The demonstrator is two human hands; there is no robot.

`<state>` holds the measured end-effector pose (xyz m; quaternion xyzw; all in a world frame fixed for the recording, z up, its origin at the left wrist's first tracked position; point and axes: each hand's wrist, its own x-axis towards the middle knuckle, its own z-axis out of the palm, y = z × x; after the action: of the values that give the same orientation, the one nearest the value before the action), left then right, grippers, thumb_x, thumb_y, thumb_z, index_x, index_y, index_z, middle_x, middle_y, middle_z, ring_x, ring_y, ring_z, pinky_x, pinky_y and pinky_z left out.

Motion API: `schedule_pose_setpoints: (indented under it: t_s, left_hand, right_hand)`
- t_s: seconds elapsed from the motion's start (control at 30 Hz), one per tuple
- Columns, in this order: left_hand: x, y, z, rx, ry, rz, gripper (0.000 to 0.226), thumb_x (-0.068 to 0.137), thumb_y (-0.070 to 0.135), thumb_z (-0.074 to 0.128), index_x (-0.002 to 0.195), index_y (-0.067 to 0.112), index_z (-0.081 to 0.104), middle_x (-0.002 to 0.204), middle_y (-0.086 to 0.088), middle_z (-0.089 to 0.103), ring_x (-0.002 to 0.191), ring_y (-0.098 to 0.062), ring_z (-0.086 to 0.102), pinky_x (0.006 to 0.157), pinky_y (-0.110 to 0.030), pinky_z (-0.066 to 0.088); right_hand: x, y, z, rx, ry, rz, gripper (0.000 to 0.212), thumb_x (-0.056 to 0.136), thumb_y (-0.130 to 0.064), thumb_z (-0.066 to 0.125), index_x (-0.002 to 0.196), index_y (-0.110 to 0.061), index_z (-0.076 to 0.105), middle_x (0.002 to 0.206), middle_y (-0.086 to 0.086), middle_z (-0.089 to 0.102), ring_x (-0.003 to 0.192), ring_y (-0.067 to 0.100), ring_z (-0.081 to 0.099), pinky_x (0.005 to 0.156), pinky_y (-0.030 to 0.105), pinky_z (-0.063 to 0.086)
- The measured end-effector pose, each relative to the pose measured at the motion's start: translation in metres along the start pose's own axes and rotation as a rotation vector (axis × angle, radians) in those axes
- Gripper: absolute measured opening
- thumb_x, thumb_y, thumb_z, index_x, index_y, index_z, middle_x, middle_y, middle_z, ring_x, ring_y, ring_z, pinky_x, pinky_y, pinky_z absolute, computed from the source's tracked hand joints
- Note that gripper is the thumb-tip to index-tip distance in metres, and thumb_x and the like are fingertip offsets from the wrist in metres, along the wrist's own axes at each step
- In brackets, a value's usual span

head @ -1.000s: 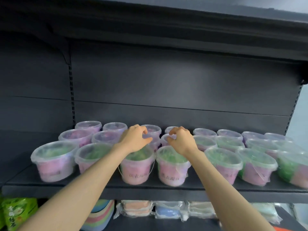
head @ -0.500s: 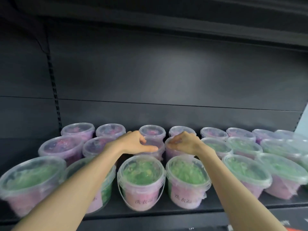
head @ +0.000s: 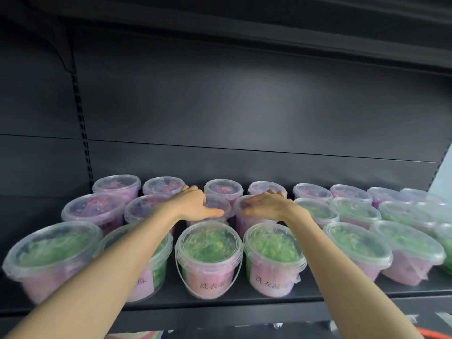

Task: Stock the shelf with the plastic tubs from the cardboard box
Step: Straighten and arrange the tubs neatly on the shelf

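Plastic tubs (head: pixel 209 258) stand in three rows on the dark shelf (head: pixel 244 302) across the lower frame; at centre, the left hand (head: pixel 193 204) and right hand (head: pixel 267 204) rest palm-down, fingers loosely spread, on two middle-row lids.

Near row: seven green-filled tubs (head: pixel 209 250), the rightmost cut off at the edge. Middle row: four purple-filled tubs (head: pixel 93 211) at left, at least three green at right, blurred beyond. Far row: eight purple. One left hand (head: pixel 193 204), one right hand (head: pixel 266 205)
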<state>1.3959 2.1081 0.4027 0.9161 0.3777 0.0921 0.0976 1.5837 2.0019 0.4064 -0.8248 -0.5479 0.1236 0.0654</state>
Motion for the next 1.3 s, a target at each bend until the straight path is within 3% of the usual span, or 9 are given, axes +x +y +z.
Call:
schedule_pose_setpoints:
  t_s: [0.1,0.23,0.33,0.5,0.67,0.77,0.9,1.07,1.3]
  left_hand:
    - [0.0,-0.002,0.0,-0.084,-0.078,-0.019,0.049,0.078,0.063,0.057,0.075,0.014,0.055,0.078,-0.003,0.053,0.073,-0.021,0.051,0.071,-0.03,0.037]
    - [-0.002,-0.004,-0.001,-0.168,-0.091,0.014,0.052,0.08,0.056,0.06,0.122,0.026,0.058,0.134,0.008,0.053,0.12,-0.015,0.05,0.103,-0.034,0.038]
    - [-0.005,-0.003,0.001,-0.193,-0.052,0.029,0.049,0.081,0.053,0.062,0.121,0.026,0.06,0.136,0.006,0.052,0.122,-0.015,0.049,0.102,-0.033,0.039]
    - [-0.008,-0.003,0.003,-0.19,-0.043,0.019,0.051,0.082,0.052,0.061,0.124,0.024,0.059,0.138,0.003,0.05,0.124,-0.016,0.047,0.103,-0.032,0.038]
    - [-0.007,-0.002,0.006,-0.157,-0.018,-0.002,0.052,0.082,0.057,0.058,0.124,0.028,0.058,0.14,0.001,0.047,0.129,-0.019,0.041,0.106,-0.037,0.035]
    - [-0.007,0.001,0.008,-0.134,0.006,-0.02,0.051,0.081,0.058,0.057,0.123,0.03,0.059,0.137,0.003,0.05,0.128,-0.02,0.041,0.105,-0.039,0.036]
    - [-0.009,0.003,0.009,-0.156,0.0,-0.015,0.048,0.083,0.054,0.057,0.123,0.028,0.06,0.138,0.006,0.051,0.127,-0.018,0.044,0.104,-0.035,0.037]
    - [-0.013,0.009,0.009,-0.221,0.004,-0.032,0.042,0.085,0.046,0.06,0.121,0.024,0.061,0.136,0.004,0.053,0.123,-0.017,0.048,0.101,-0.03,0.038]
    - [-0.016,0.016,0.011,-0.251,0.004,-0.082,0.041,0.085,0.045,0.061,0.121,0.025,0.06,0.135,0.003,0.054,0.12,-0.018,0.05,0.104,-0.036,0.039]
  right_hand:
    - [-0.001,-0.003,-0.003,-0.054,-0.045,0.013,0.047,0.062,-0.074,0.031,0.107,-0.068,0.045,0.145,-0.005,0.031,0.141,0.039,0.003,0.112,0.051,0.01]
    - [-0.002,0.001,-0.004,0.001,-0.025,-0.001,0.044,0.07,-0.063,0.045,0.113,-0.058,0.051,0.138,0.001,0.035,0.137,0.03,0.021,0.11,0.048,0.024]
    - [-0.001,0.004,-0.002,0.082,-0.013,-0.046,0.018,0.078,-0.059,0.055,0.094,-0.053,0.06,0.126,-0.01,0.052,0.128,0.021,0.04,0.105,0.039,0.035]
    - [-0.003,0.004,0.0,0.009,0.005,0.0,0.058,0.072,-0.076,0.05,0.126,-0.057,0.045,0.154,-0.001,0.024,0.145,0.03,-0.002,0.117,0.05,0.005]
    - [-0.005,0.005,-0.002,0.012,0.054,-0.062,0.041,0.075,-0.069,0.057,0.107,-0.043,0.061,0.127,-0.005,0.052,0.131,0.025,0.038,0.105,0.038,0.029]
    - [-0.008,0.008,-0.001,0.04,0.083,-0.066,0.054,0.075,-0.067,0.058,0.121,-0.038,0.057,0.135,-0.002,0.05,0.13,0.026,0.039,0.104,0.038,0.03]
    - [-0.009,0.011,-0.002,0.085,0.052,-0.101,0.039,0.08,-0.057,0.059,0.116,-0.042,0.061,0.129,-0.002,0.049,0.134,0.023,0.03,0.108,0.039,0.031]
    - [-0.012,0.013,-0.006,0.176,0.022,-0.154,0.037,0.083,-0.038,0.061,0.119,-0.032,0.063,0.122,-0.006,0.054,0.112,0.017,0.049,0.093,0.032,0.044]
    - [-0.007,0.021,0.0,0.109,0.046,-0.207,0.045,0.08,-0.053,0.062,0.121,-0.035,0.06,0.121,-0.009,0.056,0.117,0.018,0.047,0.095,0.029,0.035]
